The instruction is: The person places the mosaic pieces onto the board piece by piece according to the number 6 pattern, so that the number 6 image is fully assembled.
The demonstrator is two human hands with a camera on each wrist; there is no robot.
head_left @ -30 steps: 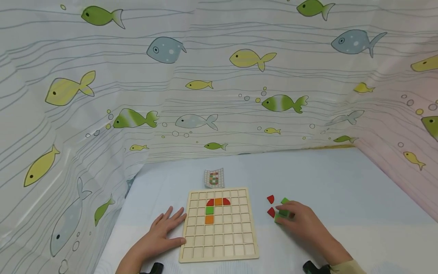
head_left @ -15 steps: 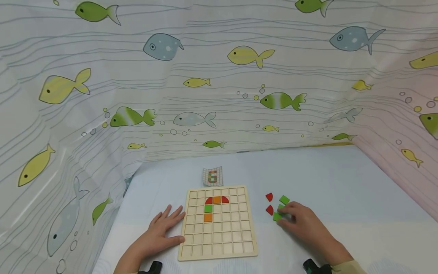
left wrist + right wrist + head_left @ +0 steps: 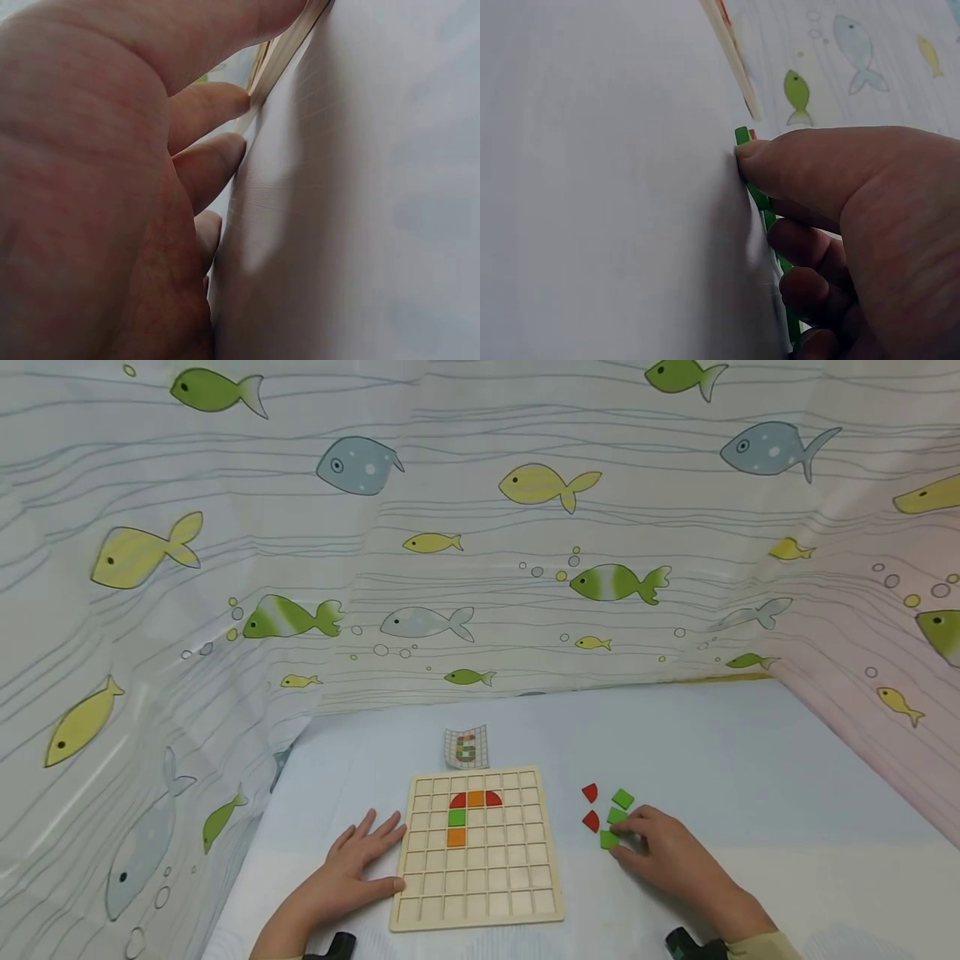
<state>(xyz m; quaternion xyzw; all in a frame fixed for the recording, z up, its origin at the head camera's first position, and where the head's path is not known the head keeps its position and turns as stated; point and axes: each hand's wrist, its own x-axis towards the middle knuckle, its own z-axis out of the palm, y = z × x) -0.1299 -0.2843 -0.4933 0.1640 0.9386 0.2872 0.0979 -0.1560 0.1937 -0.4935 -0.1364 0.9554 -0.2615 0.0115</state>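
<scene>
My right hand [image 3: 660, 843] is at a small group of loose tiles right of the board. Its thumb and forefinger pinch the nearest green square tile [image 3: 609, 840] at the edge; in the right wrist view the thumb covers part of that green tile [image 3: 742, 136], and the forefinger is mostly hidden. Two more green square tiles [image 3: 622, 798] lie just beyond, and two red quarter-round tiles [image 3: 591, 821] sit to their left. My left hand [image 3: 352, 864] lies with spread fingers against the left edge of the wooden grid board [image 3: 517, 922], thumb touching its rim.
Several tiles fill cells in the board's upper part: red quarter-rounds [image 3: 492, 798], orange squares [image 3: 456, 837] and a green square [image 3: 457, 817]. Behind the board lies a small patterned card [image 3: 466, 747]. A fish-printed curtain [image 3: 480, 527] rises beyond the table.
The right fingers have drawn back slightly from over the green tiles, baring more of them. The nearest green tile has shifted a little toward me. My left hand keeps its place on the board.
</scene>
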